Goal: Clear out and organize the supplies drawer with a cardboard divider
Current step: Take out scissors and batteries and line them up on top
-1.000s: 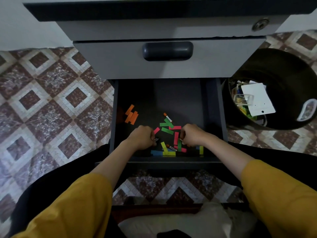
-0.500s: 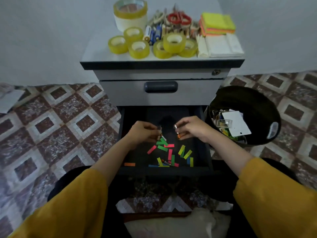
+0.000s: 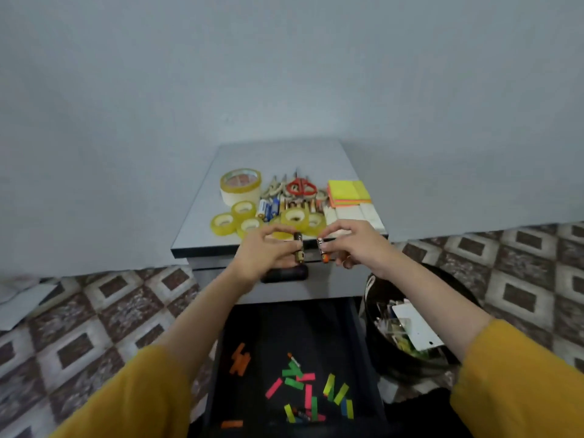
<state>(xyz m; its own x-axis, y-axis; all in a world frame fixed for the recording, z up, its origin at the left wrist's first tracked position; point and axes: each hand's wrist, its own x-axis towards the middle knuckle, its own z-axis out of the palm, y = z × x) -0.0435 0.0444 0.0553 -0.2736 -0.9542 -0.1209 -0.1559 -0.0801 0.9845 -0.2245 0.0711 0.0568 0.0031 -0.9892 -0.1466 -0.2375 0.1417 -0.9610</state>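
While dark battery (image 3: 298, 248) is pinched near-upright by left hand (image 3: 268, 251) and orange-tipped battery (image 3: 323, 249) by right hand (image 3: 354, 245), battery row (image 3: 267, 210) on cabinet top (image 3: 278, 156) is seen just beyond, nearer left hand.

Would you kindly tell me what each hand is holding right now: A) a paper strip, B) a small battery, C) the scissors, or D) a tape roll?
B: the left hand pinches a dark battery and the right hand an orange-tipped battery.

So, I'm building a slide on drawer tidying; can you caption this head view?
Left hand holds a dark battery, right hand an orange-tipped battery, above the open drawer of coloured strips.
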